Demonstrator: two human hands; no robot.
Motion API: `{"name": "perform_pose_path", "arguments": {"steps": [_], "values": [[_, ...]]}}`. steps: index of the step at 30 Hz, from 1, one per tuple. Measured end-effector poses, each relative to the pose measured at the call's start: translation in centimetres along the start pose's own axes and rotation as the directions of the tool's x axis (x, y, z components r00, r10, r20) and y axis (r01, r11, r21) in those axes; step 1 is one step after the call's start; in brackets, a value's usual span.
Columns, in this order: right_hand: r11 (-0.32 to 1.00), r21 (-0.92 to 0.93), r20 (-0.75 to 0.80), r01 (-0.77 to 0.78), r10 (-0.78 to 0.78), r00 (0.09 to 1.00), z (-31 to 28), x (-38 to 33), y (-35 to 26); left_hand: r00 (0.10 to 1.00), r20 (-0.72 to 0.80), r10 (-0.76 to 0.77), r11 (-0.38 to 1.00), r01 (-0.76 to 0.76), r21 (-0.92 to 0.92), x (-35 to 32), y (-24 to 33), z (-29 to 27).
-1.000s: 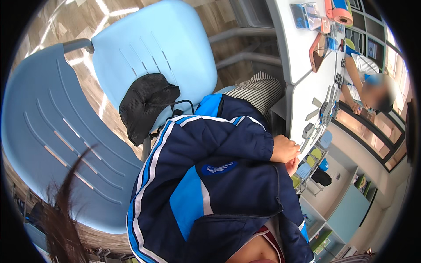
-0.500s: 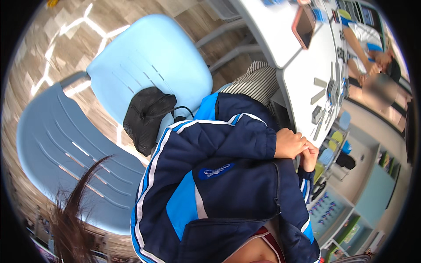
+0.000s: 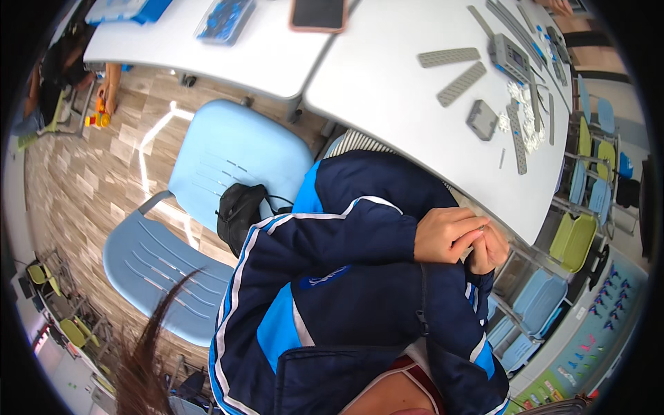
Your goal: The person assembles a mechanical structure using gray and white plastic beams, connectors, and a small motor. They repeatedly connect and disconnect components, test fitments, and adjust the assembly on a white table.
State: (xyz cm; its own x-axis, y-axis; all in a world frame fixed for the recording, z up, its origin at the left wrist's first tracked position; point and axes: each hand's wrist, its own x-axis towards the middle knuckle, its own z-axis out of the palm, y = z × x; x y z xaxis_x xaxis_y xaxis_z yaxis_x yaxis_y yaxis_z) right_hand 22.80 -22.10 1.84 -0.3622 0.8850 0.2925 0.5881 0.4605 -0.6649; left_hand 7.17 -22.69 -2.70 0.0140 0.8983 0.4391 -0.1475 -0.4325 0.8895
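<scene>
We see both hands together at near edge of white worktop (image 3: 387, 76), in front of dark blue jacket (image 3: 360, 290). Left hand (image 3: 448, 234) curled over small grey part (image 3: 482, 227), fingers pinched on it. Right hand (image 3: 491, 247) cupped just behind, touching left; grip there we cannot tell. Grey beams (image 3: 460, 83) and grey block (image 3: 482, 119) lie far on worktop, well apart from hands. Our read: keep part turned toward view, pinch steady, bring work over worktop so dropped bits land there.
</scene>
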Motion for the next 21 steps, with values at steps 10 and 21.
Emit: {"name": "perform_pose_path", "arguments": {"steps": [10, 21], "values": [[0.984, 0.044, -0.036, 0.171, -0.169, 0.985, -6.1, 1.1, 4.8, 0.922, 0.373, -0.105, 0.942, -0.028, 0.335, 7.1, 2.2, 3.6], [0.896, 0.392, 0.172, 0.209, -0.295, 0.94, -7.8, 5.3, 9.2, 0.474, 0.819, -0.324, 0.945, 0.116, 0.307, 14.7, -0.6, 2.2]]}}
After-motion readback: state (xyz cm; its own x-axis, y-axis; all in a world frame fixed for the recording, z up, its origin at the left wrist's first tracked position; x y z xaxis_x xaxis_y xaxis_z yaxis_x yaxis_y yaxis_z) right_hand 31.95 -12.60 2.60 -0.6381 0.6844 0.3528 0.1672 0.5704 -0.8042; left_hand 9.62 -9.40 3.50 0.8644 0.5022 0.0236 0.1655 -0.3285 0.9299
